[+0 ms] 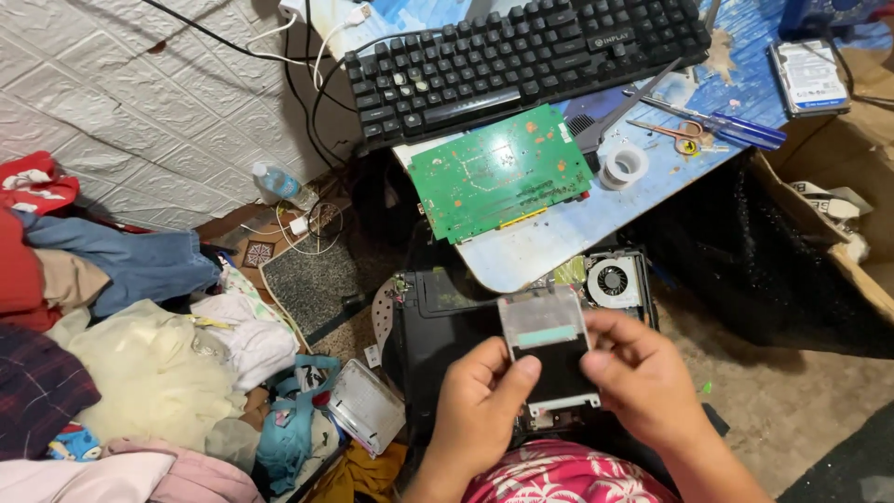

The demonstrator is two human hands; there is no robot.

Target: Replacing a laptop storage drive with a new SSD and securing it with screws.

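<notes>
A: What do the person's hands have hold of?

B: Both grip a small flat rectangular part (549, 349), grey at the top with a teal strip and black below. The left hand (480, 405) has its fingers closed on the part's left edge, thumb pressed on the front. The right hand (643, 373) clamps the right edge, its fingers curled round the side.

A: Where is the part?

B: It is held up above the opened black device (438, 307) that lies on the floor under the hands, in front of the person's lap. A round cooling fan (612, 281) shows in that device, just right of the part's top.

A: And around it?

B: Above, on the blue surface (540, 244), a green circuit board (500, 172) lies below a black keyboard (526, 61). A roll of white tape (623, 166), scissors (675, 133) and a blue screwdriver (740, 129) sit to the right. A heap of clothes (140, 345) covers the floor on the left, with a small plastic bottle (279, 182) near the wall
</notes>
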